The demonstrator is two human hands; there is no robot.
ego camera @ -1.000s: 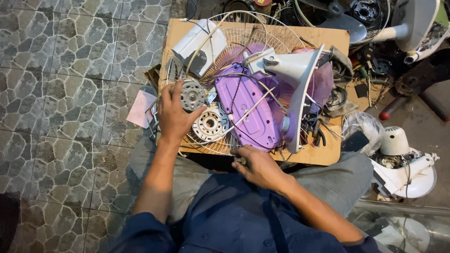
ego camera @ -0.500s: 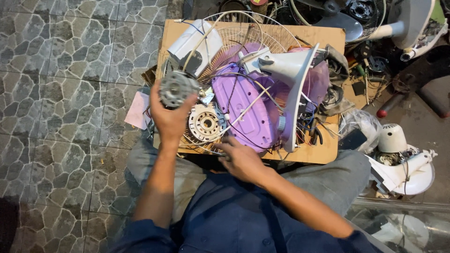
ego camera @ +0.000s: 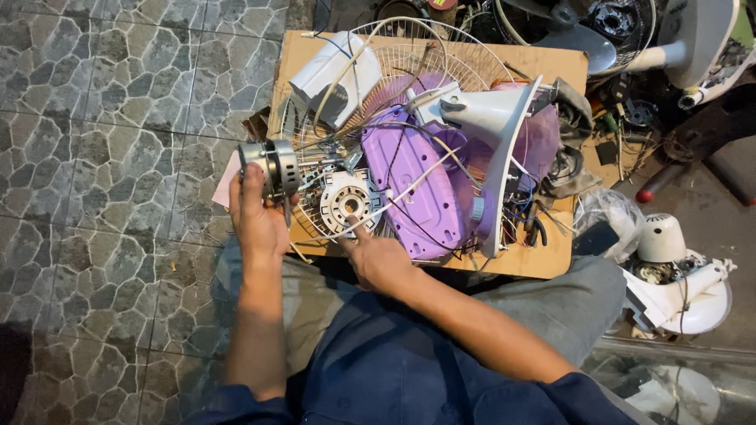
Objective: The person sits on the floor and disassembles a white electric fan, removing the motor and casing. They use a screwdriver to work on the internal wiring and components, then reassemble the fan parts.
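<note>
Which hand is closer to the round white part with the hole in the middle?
The right hand: its finger reaches up to the white round motor part from just below. The left hand is off to its left, holding the grey fan motor.

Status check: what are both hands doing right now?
Left hand grips metal fan motor, lifted. Right hand fingertip on round white motor plate. Loose wires draped around.

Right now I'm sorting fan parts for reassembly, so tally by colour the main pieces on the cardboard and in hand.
Purple: 1, the purple base plate
White: 3, the white stand cone, white housing, round white motor plate
Metal grey: 2, the motor in the left hand, the wire guard
Total: 6
</note>
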